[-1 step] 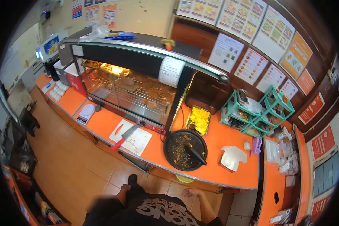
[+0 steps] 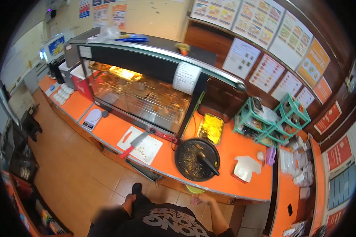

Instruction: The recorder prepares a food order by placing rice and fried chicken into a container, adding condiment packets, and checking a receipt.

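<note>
My right hand (image 2: 201, 199) hangs in front of the counter's near edge, fingers apart and holding nothing. Low beside my dark-clad leg is my left hand (image 2: 129, 198); its fingers are too small and foreshortened to make out, and no held thing shows. Nearest above the right hand, on the orange counter, stands a round black pan (image 2: 190, 168) with food bits and a black-handled utensil (image 2: 209, 165) in it. Left of it, a knife with a red handle (image 2: 127, 152) lies across a white cutting board (image 2: 149, 153). A metal tray of yellow food (image 2: 212, 128) sits behind the pan.
A lit glass food warmer (image 2: 142, 98) fills the counter's back. To the right are an open white box (image 2: 246, 169) and teal stacked baskets (image 2: 261, 120). A kitchen scale (image 2: 92, 119) and white eggs-like round things (image 2: 63, 93) stand left. A yellow-green bowl-like thing (image 2: 194, 189) shows under the counter edge.
The view has shifted slightly, so the counter and its things sit a little further right and lower. My right hand has risen slightly and moved right in the picture. Nothing was picked up.
</note>
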Available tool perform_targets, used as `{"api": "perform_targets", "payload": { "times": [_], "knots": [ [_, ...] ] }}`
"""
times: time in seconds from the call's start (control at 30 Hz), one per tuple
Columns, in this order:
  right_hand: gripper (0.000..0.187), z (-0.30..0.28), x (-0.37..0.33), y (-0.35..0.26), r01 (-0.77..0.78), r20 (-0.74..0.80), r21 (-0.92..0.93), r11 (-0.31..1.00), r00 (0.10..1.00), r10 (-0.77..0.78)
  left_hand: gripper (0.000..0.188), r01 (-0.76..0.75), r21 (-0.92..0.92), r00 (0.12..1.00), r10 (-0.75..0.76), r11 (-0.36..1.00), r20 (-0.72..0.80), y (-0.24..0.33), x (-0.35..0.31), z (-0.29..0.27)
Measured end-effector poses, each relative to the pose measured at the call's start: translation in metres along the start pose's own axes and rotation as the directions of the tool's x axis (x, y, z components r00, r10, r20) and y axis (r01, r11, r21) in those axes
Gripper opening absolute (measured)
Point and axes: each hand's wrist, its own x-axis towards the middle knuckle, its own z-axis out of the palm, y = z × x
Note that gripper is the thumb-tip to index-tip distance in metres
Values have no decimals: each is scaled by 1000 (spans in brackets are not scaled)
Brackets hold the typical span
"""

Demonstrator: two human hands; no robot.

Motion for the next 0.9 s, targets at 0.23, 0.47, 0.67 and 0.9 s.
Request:
{"api": "perform_targets", "payload": {
  "times": [0.23,0.47,0.67,0.9],
  "knots": [
    [36,43,49,-280,364,69,-105,926,931,-358,50,74,-149,997,-69,986,39,-88,66,-67],
    [23,137,-2,-647,438,19,-879,189,428,-903,42,400,-756,916,-228,518,329,-155,94,-196],
    [25,150,-8,-863,10,54,-998,-64,-426,-903,38,337,-831,941,-176,443,289,-164,135,-253],
    [16,131,55,-917,131,-110,-990,46,-536,-837,27,-7,-953,998,55,304,10,-106,147,-273]
  ]
}}
